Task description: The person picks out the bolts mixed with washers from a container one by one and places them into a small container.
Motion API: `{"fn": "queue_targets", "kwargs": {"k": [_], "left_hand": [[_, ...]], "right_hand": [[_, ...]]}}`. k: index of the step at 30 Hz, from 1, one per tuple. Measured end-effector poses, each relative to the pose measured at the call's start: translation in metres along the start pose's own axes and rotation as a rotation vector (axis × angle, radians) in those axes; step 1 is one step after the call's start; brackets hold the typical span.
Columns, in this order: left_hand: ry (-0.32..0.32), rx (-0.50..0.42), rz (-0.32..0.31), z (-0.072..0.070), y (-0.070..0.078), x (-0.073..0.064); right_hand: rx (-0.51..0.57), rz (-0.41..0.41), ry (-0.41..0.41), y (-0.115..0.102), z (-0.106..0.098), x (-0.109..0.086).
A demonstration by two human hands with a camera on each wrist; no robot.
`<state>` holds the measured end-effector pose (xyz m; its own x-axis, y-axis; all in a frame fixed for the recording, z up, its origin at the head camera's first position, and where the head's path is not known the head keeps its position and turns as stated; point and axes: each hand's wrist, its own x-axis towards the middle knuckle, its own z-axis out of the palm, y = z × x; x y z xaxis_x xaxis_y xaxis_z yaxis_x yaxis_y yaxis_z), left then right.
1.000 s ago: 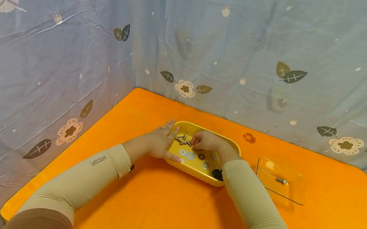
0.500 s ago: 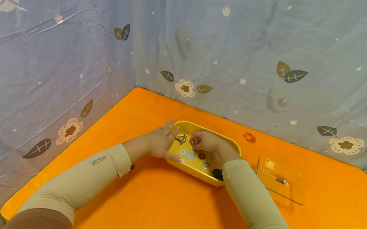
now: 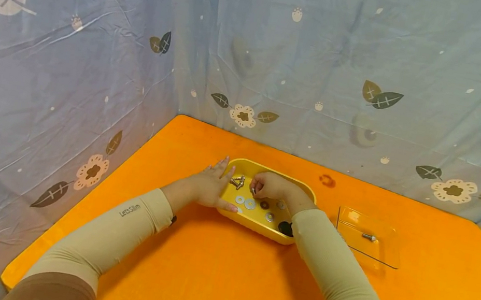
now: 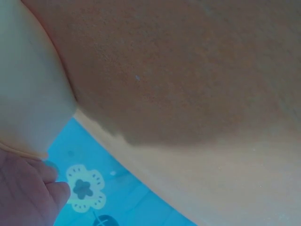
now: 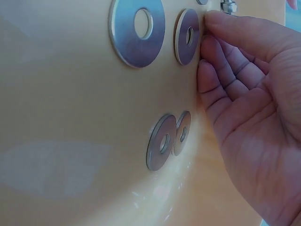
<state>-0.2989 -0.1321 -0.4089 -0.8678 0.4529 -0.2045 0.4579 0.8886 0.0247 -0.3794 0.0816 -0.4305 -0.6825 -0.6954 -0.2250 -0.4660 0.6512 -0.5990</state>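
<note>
My left hand (image 3: 210, 185) rests with spread fingers against the left end of a yellow tray (image 3: 262, 232); the left wrist view catches part of that hand (image 4: 30, 193) beside the tray wall (image 4: 33, 80). Inside the tray, my right hand (image 3: 270, 186) pinches a small metal bolt (image 3: 253, 191) between thumb and fingertips. Several loose bolts (image 3: 240, 183) lie to its left. Flat metal washers (image 3: 250, 204) are spread over the tray floor. In the right wrist view, washers (image 5: 138, 33) appear close to my curled right fingers (image 5: 214, 77), which hide the held bolt.
A clear plastic box (image 3: 388, 247) stands right of the tray, with one bolt (image 3: 368, 237) in it. A black round piece (image 3: 286, 228) lies in the tray's near right corner. The orange table (image 3: 201, 280) meets patterned curtains (image 3: 318, 78) at the back and left.
My right fingers have drawn one bolt away from the group and now pinch it. The remaining bolts have shifted slightly. My left hand has stayed in place.
</note>
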Motion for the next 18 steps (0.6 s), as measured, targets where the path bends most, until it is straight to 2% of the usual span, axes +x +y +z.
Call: {"fn": "queue_targets", "kwargs": {"k": [6,12,18], "left_hand": [[-0.007,-0.004,-0.002,-0.001,0.000,0.001],[-0.018,-0.020,-0.005,-0.002,0.001,0.001],[-0.002,-0.011,-0.008,-0.003,0.002,-0.001]], "right_hand": [[0.025,0.039,-0.023,0.001,-0.003,-0.003],[0.098,0.100,-0.067,-0.001,-0.008,-0.008],[0.112,0.042,-0.035,-0.003,-0.014,-0.008]]}}
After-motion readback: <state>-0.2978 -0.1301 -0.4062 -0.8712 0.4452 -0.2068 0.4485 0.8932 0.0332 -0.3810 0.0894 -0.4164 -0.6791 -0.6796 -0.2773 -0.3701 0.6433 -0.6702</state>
